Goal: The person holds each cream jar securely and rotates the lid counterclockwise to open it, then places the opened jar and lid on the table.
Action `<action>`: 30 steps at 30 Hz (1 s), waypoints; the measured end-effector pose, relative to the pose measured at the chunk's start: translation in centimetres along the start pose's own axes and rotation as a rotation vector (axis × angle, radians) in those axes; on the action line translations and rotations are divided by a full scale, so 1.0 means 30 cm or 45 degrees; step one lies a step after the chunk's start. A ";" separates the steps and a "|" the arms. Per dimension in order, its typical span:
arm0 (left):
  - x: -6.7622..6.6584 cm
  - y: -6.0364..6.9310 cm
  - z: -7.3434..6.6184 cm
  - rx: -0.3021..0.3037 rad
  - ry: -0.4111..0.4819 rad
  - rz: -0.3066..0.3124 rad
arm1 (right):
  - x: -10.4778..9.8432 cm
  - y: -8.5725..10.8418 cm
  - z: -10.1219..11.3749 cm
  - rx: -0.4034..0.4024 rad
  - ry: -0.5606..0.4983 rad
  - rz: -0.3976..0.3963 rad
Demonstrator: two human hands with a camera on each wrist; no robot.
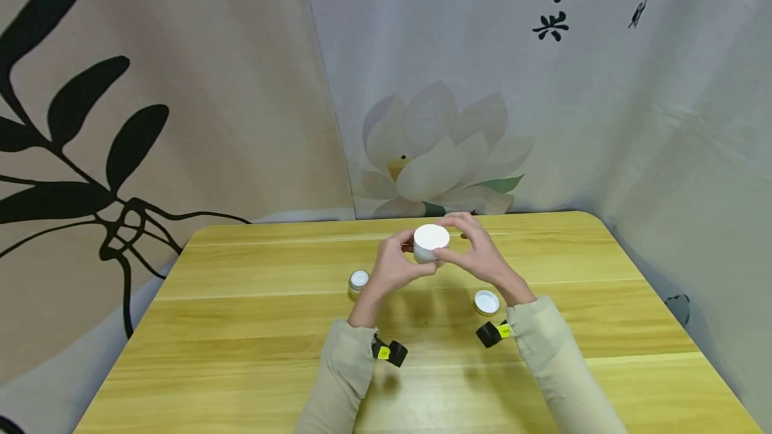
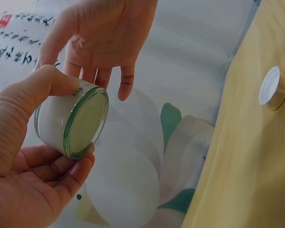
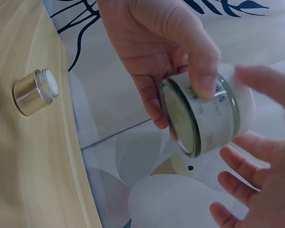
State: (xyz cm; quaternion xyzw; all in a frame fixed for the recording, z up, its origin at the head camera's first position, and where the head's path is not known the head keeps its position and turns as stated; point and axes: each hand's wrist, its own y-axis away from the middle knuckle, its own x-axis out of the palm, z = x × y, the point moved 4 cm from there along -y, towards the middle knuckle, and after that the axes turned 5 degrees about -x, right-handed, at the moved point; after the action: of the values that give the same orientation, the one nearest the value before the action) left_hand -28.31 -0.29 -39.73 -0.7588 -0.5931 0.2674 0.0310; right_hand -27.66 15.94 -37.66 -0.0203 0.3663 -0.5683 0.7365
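A squat glass cream jar (image 3: 206,116) with a pale label and a greenish base rim is held above the table, its white lid (image 1: 431,236) facing up. My left hand (image 1: 399,263) grips the jar's body, with the thumb on the label and the fingers curled at the other side. My right hand (image 1: 476,251) has its thumb and index finger at the lid's edge, pinching it. The other fingers of that hand spread loosely, and its fingertips are blurred in the right wrist view. In the left wrist view the jar's underside (image 2: 88,124) shows.
On the table (image 1: 253,327), a small gold jar (image 3: 31,95) with a whitish top stands left of my left wrist. A gold-rimmed lid (image 1: 486,303) with its white inside up lies near my right wrist. A printed curtain (image 1: 271,86) hangs behind the table.
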 end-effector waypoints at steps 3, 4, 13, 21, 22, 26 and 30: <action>-0.001 0.000 0.000 -0.003 -0.003 -0.005 | 0.000 0.002 0.004 -0.012 -0.002 0.033; 0.000 0.000 0.001 -0.006 -0.005 -0.004 | 0.001 0.001 0.003 -0.001 -0.003 0.034; 0.011 0.001 -0.003 -0.014 -0.002 0.030 | 0.008 -0.008 0.004 0.042 0.032 -0.035; 0.008 0.005 -0.003 -0.040 0.000 0.046 | 0.007 0.001 0.007 -0.047 -0.023 0.052; 0.008 0.005 -0.003 -0.041 -0.001 0.048 | 0.009 0.002 0.006 -0.056 -0.031 0.068; 0.007 0.004 -0.005 -0.040 -0.003 0.049 | 0.013 0.004 0.005 -0.030 -0.009 0.067; 0.006 0.004 -0.008 -0.043 0.004 0.048 | 0.008 0.001 0.000 0.055 0.036 0.005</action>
State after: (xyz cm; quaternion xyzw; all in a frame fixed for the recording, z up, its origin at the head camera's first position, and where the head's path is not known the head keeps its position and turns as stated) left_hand -28.08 -0.10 -39.64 -0.7707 -0.5829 0.2568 0.0140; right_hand -27.61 15.75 -37.80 0.0043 0.3643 -0.5750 0.7326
